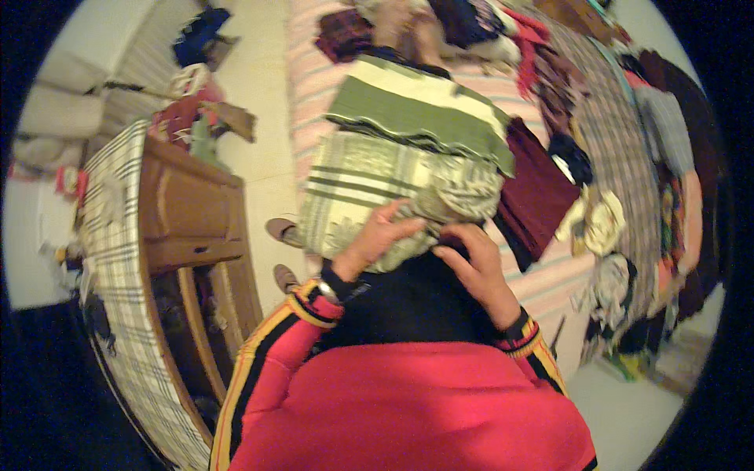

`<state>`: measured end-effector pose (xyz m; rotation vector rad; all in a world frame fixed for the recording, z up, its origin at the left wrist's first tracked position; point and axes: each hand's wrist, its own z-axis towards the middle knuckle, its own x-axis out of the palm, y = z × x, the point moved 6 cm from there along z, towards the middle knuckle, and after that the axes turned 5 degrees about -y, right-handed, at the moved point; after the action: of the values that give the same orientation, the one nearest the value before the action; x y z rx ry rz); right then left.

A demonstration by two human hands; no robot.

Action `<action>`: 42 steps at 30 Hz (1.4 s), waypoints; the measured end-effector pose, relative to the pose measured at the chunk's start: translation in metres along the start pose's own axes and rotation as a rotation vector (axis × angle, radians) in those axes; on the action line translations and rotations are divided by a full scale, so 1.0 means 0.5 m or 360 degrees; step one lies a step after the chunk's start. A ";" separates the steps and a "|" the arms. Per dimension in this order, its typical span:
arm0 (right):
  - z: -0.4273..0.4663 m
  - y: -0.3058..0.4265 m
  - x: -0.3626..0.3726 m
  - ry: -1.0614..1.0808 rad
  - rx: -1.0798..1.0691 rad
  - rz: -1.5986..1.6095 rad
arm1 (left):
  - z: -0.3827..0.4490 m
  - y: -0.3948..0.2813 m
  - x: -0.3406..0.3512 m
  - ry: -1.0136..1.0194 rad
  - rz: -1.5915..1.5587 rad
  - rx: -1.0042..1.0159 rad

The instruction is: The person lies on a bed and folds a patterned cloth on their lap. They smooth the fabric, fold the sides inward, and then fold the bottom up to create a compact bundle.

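Observation:
A green-and-cream patterned cloth (359,176) with dark stripes lies spread before me, its near edge over my dark-clothed lap. Its right part is bunched up in a loose roll (465,185). My left hand (383,235) grips the cloth's near edge, thumb and fingers pointing right. Close by on the right, the thumb and forefinger of my right hand (477,262) pinch a bit of the same edge. The exact spot between the fingertips is blurred. Beyond the cloth lies a green-and-cream striped knitted garment (412,109), touching its far edge.
A folded maroon garment (536,194) lies to the right on the pink striped bedsheet (554,288). Past it are a cream crumpled item (604,221) and more clothes. Left stands a wooden cabinet (191,200) under a checked cover (112,235). Slippers (285,277) are on the floor.

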<state>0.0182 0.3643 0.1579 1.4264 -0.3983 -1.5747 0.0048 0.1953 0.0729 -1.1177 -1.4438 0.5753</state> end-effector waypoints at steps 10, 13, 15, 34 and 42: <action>0.004 -0.007 -0.018 -0.0083 0.0285 0.0146 | -0.002 -0.011 0.015 0.0063 0.0289 0.0217; -0.011 -0.038 -0.003 0.0081 0.0650 0.0193 | -0.004 -0.010 0.019 0.0086 0.0216 0.0190; -0.011 -0.029 0.009 0.0078 0.0458 0.0131 | -0.003 -0.011 0.017 0.0053 0.0348 0.0198; -0.013 -0.032 -0.006 0.0123 0.0133 -0.0070 | -0.013 -0.012 0.031 0.0068 0.0521 0.0404; 0.004 -0.094 -0.037 0.0100 -0.0207 -0.0357 | -0.018 -0.025 0.041 0.0114 0.0410 0.0331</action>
<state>-0.0055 0.4022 0.1339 1.4541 -0.0984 -1.6959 0.0118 0.2055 0.0953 -1.1527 -1.1567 0.8385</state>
